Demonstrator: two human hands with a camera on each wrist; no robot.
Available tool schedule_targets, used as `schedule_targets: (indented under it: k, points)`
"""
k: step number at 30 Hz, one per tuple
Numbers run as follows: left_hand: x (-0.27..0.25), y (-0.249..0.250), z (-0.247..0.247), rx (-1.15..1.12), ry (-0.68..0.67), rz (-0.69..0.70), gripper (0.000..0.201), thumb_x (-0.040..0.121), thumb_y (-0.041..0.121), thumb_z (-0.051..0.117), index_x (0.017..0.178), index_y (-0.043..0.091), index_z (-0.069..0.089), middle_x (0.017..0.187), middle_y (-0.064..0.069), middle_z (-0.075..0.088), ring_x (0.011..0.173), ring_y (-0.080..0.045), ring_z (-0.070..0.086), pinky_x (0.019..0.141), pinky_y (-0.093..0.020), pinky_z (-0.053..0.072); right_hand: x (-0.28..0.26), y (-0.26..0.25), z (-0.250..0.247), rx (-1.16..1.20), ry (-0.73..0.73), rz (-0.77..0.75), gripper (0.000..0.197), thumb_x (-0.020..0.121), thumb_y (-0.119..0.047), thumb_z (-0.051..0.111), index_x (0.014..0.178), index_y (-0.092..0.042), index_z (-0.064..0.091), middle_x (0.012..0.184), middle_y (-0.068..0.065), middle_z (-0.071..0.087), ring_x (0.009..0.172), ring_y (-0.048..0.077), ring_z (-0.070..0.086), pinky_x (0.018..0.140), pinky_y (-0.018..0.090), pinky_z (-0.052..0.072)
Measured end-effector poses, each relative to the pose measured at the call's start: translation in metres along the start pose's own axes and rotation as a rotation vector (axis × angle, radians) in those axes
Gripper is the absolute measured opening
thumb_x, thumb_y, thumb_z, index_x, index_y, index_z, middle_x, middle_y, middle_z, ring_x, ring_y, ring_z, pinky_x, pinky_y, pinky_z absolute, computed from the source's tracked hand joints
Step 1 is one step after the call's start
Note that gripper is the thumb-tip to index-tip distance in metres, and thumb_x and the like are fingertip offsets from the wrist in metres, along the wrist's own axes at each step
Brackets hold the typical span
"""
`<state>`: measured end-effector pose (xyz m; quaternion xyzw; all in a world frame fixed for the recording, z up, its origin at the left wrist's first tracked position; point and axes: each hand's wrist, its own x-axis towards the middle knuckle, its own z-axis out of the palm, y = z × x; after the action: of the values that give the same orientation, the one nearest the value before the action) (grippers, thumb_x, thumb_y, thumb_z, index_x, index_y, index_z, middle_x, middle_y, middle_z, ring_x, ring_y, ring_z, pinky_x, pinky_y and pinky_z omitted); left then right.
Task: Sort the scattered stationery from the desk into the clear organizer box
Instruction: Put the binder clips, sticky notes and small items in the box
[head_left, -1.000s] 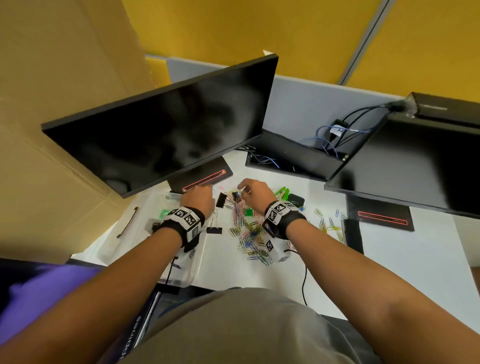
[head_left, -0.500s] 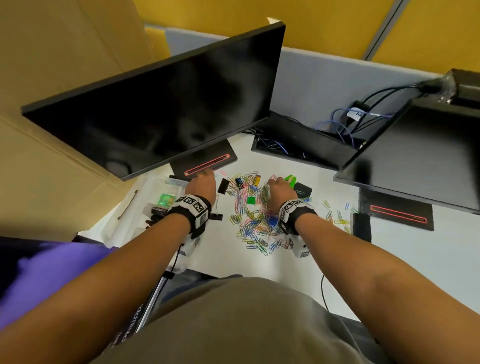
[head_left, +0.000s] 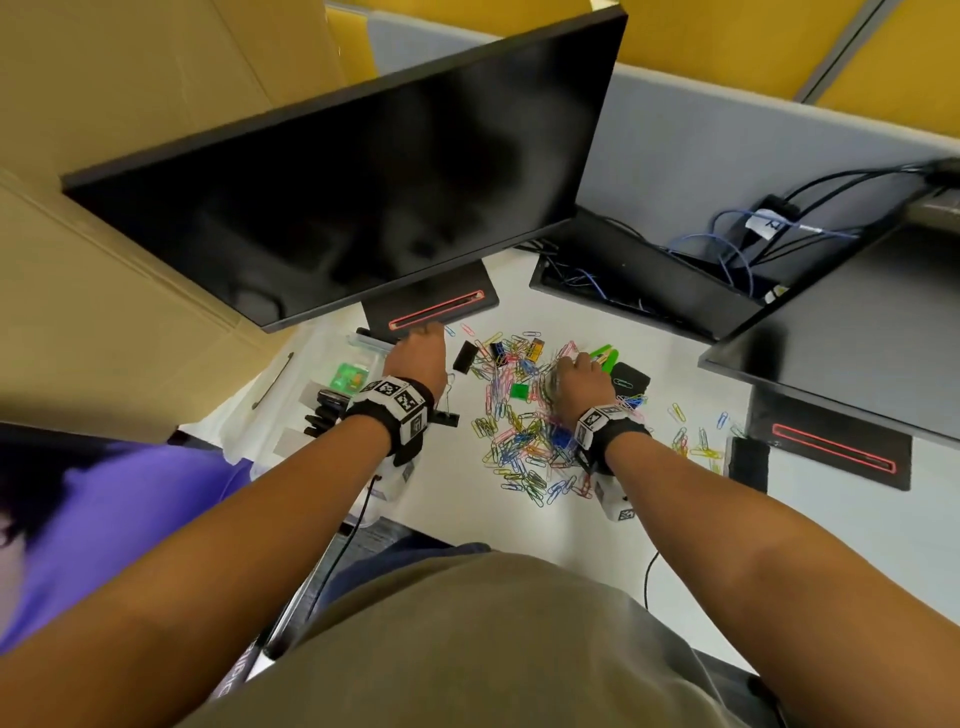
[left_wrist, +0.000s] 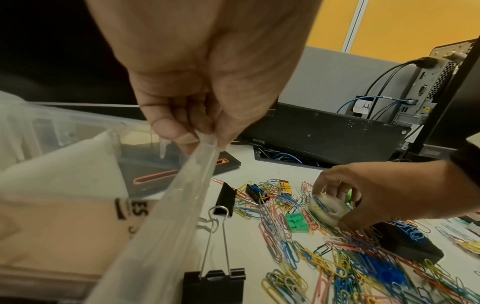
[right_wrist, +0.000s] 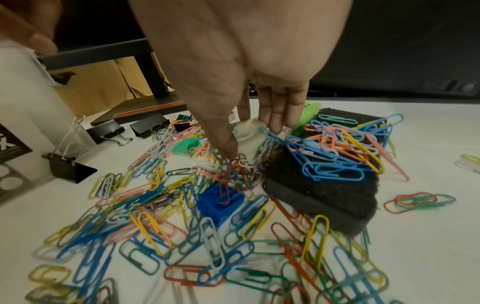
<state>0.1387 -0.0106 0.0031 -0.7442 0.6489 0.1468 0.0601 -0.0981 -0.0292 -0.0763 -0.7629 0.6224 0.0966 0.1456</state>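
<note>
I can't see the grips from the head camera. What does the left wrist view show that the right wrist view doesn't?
Only the left wrist view: the left hand pinching the organizer box's clear rim.
Only the right wrist view: a blue block beneath the paper clips.
Both: the right hand gripping the tape roll, the black eraser and green block.

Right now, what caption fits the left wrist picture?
Left hand holds the clear box's edge while right hand grabs tape roll.
</note>
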Motion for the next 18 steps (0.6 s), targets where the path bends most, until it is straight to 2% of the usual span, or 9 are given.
schedule_targets:
  k: [2,5,8,10,11,13,14,16,18]
  points:
    - [0.0,0.0,0.0,-0.002,0.002,-0.002,0.038,0.09,0.012,0.064,0.124,0.006,0.048,0.115,-0.015,0.062,0.103,-0.032,0.064,0.085,-0.039,0.054,-0.001,0.0,-0.001,0.049,0.006,0.017,0.041,0.091,-0.023,0.056,0.126,-0.003,0.048,0.123,0.019,0.05,0.108,0.037,0.054,0.089,0.043,0.048]
    - [0.002,0.0,0.001,0.002,0.008,0.002,0.037,0.091,0.011,0.064,0.124,0.006,0.048,0.114,-0.015,0.064,0.103,-0.033,0.064,0.084,-0.04,0.054,-0.004,-0.001,-0.006,0.175,-0.046,0.032,0.055,0.082,-0.031,0.069,0.124,-0.004,0.046,0.121,0.016,0.049,0.106,0.034,0.055,0.089,0.041,0.051]
    - [0.002,-0.001,0.002,0.005,0.01,0.008,0.037,0.091,0.012,0.063,0.125,0.006,0.048,0.115,-0.016,0.064,0.104,-0.033,0.064,0.086,-0.041,0.054,-0.009,-0.003,-0.013,0.377,-0.102,0.014,0.048,0.083,-0.034,0.068,0.117,-0.009,0.045,0.109,0.013,0.057,0.09,0.029,0.061,0.079,0.041,0.055]
    - [0.002,-0.002,0.003,0.002,0.014,0.011,0.038,0.091,0.012,0.063,0.125,0.006,0.048,0.116,-0.016,0.063,0.105,-0.033,0.064,0.086,-0.04,0.054,-0.014,-0.004,-0.018,0.489,-0.161,-0.001,0.059,0.083,-0.034,0.07,0.126,-0.012,0.037,0.104,0.01,0.061,0.083,0.026,0.062,0.071,0.036,0.054]
    - [0.003,-0.002,0.003,0.003,0.016,0.012,0.038,0.091,0.011,0.062,0.126,0.006,0.048,0.117,-0.016,0.063,0.106,-0.033,0.063,0.086,-0.04,0.053,-0.015,-0.005,-0.02,0.543,-0.183,0.002,0.065,0.085,-0.036,0.069,0.132,-0.014,0.031,0.102,0.01,0.063,0.082,0.026,0.064,0.072,0.035,0.054]
    - [0.004,-0.003,0.003,-0.005,0.011,0.013,0.039,0.091,0.011,0.062,0.127,0.006,0.048,0.119,-0.016,0.062,0.108,-0.033,0.062,0.087,-0.041,0.053,-0.018,-0.007,-0.024,0.664,-0.244,0.025,0.068,0.091,-0.042,0.06,0.14,-0.018,0.02,0.099,0.014,0.068,0.081,0.028,0.067,0.079,0.038,0.055]
    - [0.004,-0.004,0.003,-0.01,0.005,0.015,0.039,0.091,0.012,0.062,0.127,0.006,0.047,0.12,-0.016,0.062,0.109,-0.033,0.062,0.088,-0.041,0.053,-0.021,-0.008,-0.027,0.748,-0.292,0.038,0.065,0.094,-0.044,0.055,0.141,-0.021,0.016,0.095,0.013,0.069,0.078,0.028,0.068,0.079,0.04,0.056]
    - [0.004,-0.005,0.001,-0.013,-0.009,0.015,0.04,0.091,0.014,0.062,0.127,0.007,0.047,0.121,-0.016,0.061,0.11,-0.034,0.062,0.088,-0.042,0.053,-0.028,-0.009,-0.032,0.938,-0.377,0.078,0.052,0.099,-0.042,0.046,0.137,-0.026,0.015,0.083,0.012,0.065,0.067,0.025,0.063,0.064,0.032,0.056]
    - [0.004,-0.006,-0.001,-0.018,-0.019,0.018,0.039,0.092,0.017,0.061,0.127,0.008,0.046,0.122,-0.017,0.061,0.11,-0.035,0.062,0.088,-0.044,0.054,-0.035,-0.012,-0.039,1.029,-0.397,0.13,0.036,0.102,-0.041,0.036,0.128,-0.018,0.028,0.08,0.015,0.063,0.063,0.025,0.059,0.056,0.028,0.051]
